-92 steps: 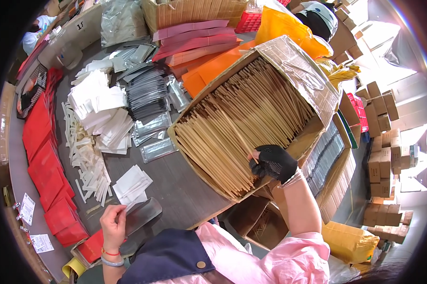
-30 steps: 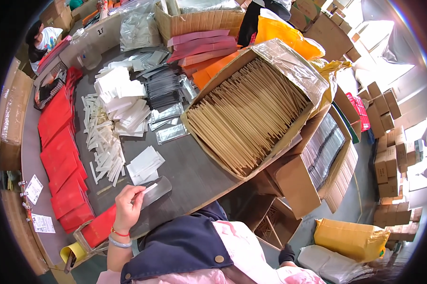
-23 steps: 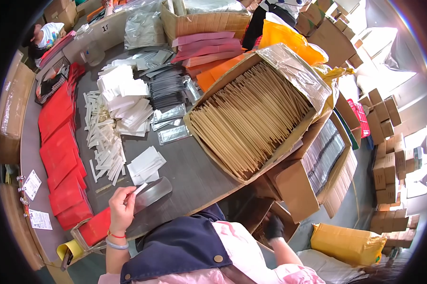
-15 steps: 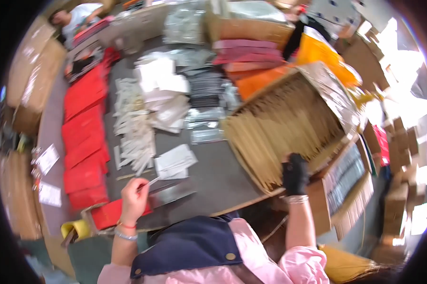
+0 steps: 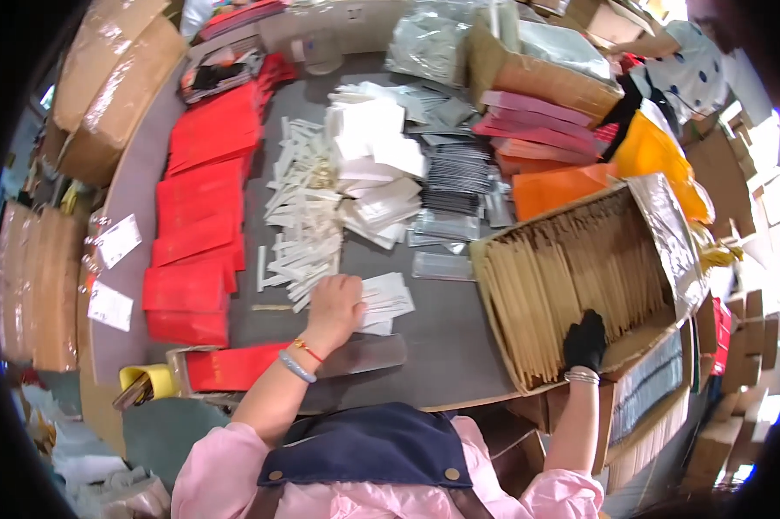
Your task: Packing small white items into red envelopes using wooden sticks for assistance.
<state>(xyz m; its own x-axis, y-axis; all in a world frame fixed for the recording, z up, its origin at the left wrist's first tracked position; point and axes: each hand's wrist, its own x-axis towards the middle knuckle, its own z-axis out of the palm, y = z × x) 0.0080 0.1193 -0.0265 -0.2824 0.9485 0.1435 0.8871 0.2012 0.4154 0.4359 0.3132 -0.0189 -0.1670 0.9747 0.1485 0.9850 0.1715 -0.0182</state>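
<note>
My left hand point(image 5: 333, 304) rests palm down on a small stack of white paper sleeves point(image 5: 384, 298) on the grey table point(image 5: 446, 346), fingers spread. My right hand point(image 5: 585, 339), in a black glove, reaches into a large cardboard box point(image 5: 580, 281) packed with rows of thin tan sticks and touches their near ends; whether it grips any I cannot tell. A grey flat pouch point(image 5: 368, 355) lies just in front of the left hand.
Red envelopes point(image 5: 195, 216) line the table's left side. White sleeves point(image 5: 303, 216), white packets point(image 5: 372, 160) and silver pouches point(image 5: 455, 186) are heaped in the middle. Pink and orange bags point(image 5: 545, 138) lie at the back. Another person point(image 5: 688, 60) stands far right; cartons surround the table.
My left hand has moved forward from the grey pouch onto the white sleeves. My gloved right hand has come up from below the table into the box of sticks.
</note>
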